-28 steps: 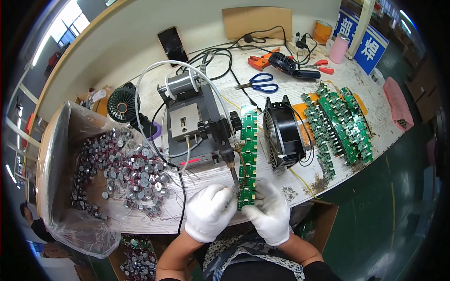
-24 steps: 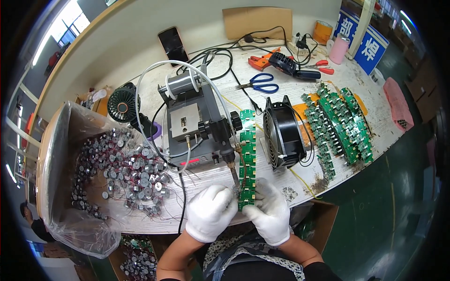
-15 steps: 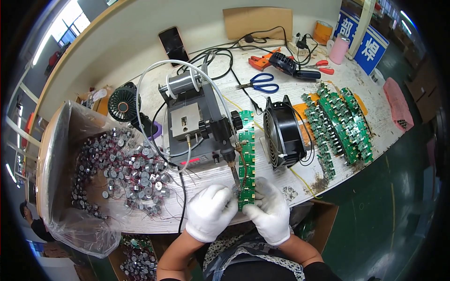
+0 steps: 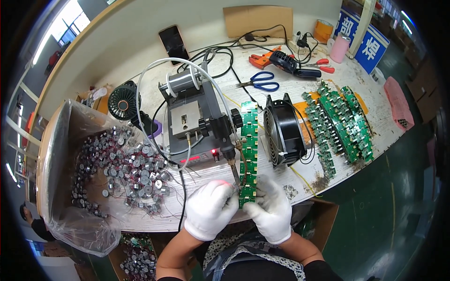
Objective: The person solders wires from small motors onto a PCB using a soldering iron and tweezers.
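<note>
The right hand's (image 4: 271,214) fingers hold the near end of the green board (image 4: 249,152), which lies lengthwise between the iron (image 4: 228,152) and the black fan (image 4: 284,131). The left hand (image 4: 211,210) bunches beside the iron's tip; I can't tell whether its fingers grip anything. Loose motors (image 4: 146,180) crowd the counter (image 4: 291,89) at left.

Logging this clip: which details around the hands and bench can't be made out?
All in the head view:
Left hand: its curled, gloved fingers hide whatever they may pinch.
Soldering iron: whether its tip touches the green board strip is too small to tell.
Blue sign: a post covers part of it.
</note>
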Available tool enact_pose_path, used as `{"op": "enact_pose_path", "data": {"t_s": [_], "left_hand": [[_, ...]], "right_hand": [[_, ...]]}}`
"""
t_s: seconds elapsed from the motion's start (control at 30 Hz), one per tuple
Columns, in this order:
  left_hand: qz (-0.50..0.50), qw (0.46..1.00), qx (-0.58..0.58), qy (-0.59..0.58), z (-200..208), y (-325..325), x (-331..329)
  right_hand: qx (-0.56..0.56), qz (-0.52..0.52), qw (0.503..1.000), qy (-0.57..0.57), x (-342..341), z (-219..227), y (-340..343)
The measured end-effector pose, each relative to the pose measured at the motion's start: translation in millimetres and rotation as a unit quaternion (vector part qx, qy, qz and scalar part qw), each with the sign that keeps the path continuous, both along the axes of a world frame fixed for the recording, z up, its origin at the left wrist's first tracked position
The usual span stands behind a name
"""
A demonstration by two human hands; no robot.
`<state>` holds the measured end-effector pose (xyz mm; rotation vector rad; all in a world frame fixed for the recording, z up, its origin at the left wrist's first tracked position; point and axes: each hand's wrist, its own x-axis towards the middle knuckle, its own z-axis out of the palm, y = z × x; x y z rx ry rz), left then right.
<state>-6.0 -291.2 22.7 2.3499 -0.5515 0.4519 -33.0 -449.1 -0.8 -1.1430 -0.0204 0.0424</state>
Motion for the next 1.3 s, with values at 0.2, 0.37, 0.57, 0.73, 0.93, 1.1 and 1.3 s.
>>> {"op": "enact_pose_path", "data": {"t_s": [0.2,0.37,0.57,0.73,0.93,1.1,1.3], "left_hand": [[0.003,1.0,0.012,-0.008,-3,1,-1],[0.002,1.0,0.024,-0.003,-7,1,-1],[0.007,1.0,0.024,0.008,-8,2,-3],[0.008,1.0,0.008,0.005,-8,1,-3],[0.006,1.0,-0.005,0.0,-1,1,-2],[0.001,1.0,-0.008,-0.003,1,-2,1],[-0.003,1.0,-0.005,-0.005,-2,0,0]], "right_hand": [[-0.03,0.011,0.999,0.022,2,-11,0],[0.003,0.026,0.998,0.061,1,-4,0],[0.014,0.038,0.999,0.035,3,-1,-1],[0.026,0.03,0.999,0.038,1,0,0],[0.016,0.056,0.998,0.034,4,3,-3],[0.027,0.025,0.999,0.016,1,0,-1],[0.019,0.013,1.0,0.013,0,-4,1]]}}
